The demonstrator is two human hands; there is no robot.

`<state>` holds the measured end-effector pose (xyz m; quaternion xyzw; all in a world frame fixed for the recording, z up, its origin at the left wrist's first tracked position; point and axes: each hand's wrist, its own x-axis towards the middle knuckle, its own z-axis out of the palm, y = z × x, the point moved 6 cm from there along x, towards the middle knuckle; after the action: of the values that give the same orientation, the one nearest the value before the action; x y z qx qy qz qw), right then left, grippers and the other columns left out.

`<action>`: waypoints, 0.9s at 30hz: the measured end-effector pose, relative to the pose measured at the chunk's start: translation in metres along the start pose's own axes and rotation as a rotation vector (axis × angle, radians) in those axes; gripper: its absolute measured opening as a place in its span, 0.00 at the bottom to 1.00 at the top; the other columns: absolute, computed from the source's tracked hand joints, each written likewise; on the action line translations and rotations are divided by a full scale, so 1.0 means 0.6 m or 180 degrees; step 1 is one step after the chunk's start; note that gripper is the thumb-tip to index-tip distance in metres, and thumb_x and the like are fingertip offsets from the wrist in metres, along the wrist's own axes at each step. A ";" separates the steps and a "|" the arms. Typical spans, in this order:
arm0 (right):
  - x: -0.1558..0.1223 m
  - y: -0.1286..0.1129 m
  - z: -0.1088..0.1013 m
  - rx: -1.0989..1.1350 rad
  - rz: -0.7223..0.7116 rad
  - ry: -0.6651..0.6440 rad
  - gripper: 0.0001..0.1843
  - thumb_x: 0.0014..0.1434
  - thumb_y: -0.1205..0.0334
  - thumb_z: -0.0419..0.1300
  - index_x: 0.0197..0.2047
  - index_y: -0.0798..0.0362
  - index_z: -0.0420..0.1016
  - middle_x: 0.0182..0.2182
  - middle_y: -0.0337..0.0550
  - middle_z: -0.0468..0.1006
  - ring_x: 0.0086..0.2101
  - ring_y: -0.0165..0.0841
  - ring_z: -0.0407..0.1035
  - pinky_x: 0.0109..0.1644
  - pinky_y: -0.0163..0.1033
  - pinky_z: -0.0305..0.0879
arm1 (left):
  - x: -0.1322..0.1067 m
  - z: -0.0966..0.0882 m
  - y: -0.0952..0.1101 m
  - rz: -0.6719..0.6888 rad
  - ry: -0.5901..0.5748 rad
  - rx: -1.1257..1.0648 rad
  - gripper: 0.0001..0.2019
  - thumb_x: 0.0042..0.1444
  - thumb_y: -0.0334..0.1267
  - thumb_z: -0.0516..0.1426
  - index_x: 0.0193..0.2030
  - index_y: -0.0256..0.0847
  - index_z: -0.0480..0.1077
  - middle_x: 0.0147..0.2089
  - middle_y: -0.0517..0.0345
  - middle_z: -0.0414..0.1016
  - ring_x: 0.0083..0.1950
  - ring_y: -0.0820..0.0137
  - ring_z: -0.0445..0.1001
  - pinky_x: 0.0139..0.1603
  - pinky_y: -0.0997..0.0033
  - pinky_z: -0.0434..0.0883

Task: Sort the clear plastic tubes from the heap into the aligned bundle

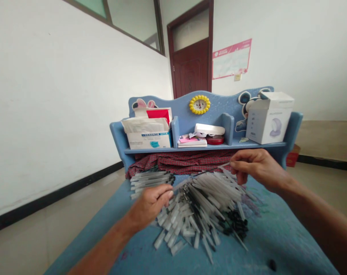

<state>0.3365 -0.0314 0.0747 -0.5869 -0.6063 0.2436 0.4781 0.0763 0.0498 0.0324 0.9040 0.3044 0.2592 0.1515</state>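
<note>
A big loose heap of clear plastic pen barrels and thin black refills lies in the middle of the blue desk. My left hand rests at the heap's left edge, fingers curled closed on a clear barrel. My right hand hovers over the heap's far right side, thumb and fingers pinched on a thin refill that points left. A tidy row of assembled pens lies at the far left of the desk, just beyond my left hand.
A red checked cloth lies under the desk's blue shelf. The shelf holds a mask box, booklets, a red tin and a white carton. A small yellow clock sits on the backboard. A dark door stands behind.
</note>
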 end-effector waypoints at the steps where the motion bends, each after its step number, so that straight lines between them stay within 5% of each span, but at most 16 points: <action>1: 0.001 -0.001 -0.008 -0.0122 -0.0023 0.0089 0.08 0.53 0.60 0.57 0.25 0.53 0.71 0.14 0.38 0.72 0.17 0.29 0.66 0.22 0.33 0.60 | 0.002 -0.005 -0.013 -0.0114 0.0080 0.0059 0.14 0.59 0.40 0.48 0.34 0.38 0.72 0.22 0.64 0.71 0.26 0.74 0.70 0.29 0.78 0.65; 5: -0.007 -0.013 0.016 -0.0943 -0.0636 0.0035 0.09 0.54 0.64 0.54 0.25 0.54 0.71 0.17 0.36 0.70 0.19 0.27 0.65 0.24 0.32 0.56 | 0.005 -0.013 -0.043 -0.0407 0.0297 0.0201 0.14 0.58 0.42 0.48 0.32 0.38 0.72 0.21 0.64 0.70 0.25 0.73 0.69 0.28 0.78 0.64; 10: -0.029 -0.030 0.081 -0.1971 -0.1567 -0.0290 0.13 0.54 0.71 0.51 0.20 0.55 0.66 0.18 0.36 0.65 0.21 0.24 0.57 0.26 0.33 0.48 | 0.005 0.008 -0.032 -0.0283 0.0072 0.0113 0.15 0.59 0.42 0.48 0.32 0.38 0.72 0.22 0.64 0.71 0.26 0.73 0.69 0.29 0.78 0.64; 18: -0.042 -0.030 0.091 -0.2378 -0.1204 -0.1344 0.09 0.55 0.70 0.54 0.24 0.54 0.70 0.22 0.40 0.71 0.23 0.26 0.60 0.28 0.34 0.49 | 0.004 0.015 -0.019 -0.0222 -0.0047 0.0079 0.14 0.59 0.41 0.48 0.33 0.39 0.72 0.21 0.65 0.68 0.25 0.73 0.68 0.27 0.79 0.63; 27: -0.072 0.013 0.084 -0.2574 -0.0714 -0.1637 0.08 0.51 0.71 0.54 0.23 0.53 0.68 0.19 0.38 0.67 0.21 0.26 0.55 0.26 0.34 0.46 | 0.005 0.017 -0.016 -0.0090 -0.0103 0.0211 0.14 0.59 0.41 0.48 0.34 0.38 0.72 0.22 0.64 0.69 0.26 0.73 0.69 0.27 0.79 0.63</action>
<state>0.2906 -0.0571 0.0339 -0.5774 -0.8102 0.0728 0.0700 0.0798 0.0582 0.0208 0.9082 0.3231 0.2322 0.1301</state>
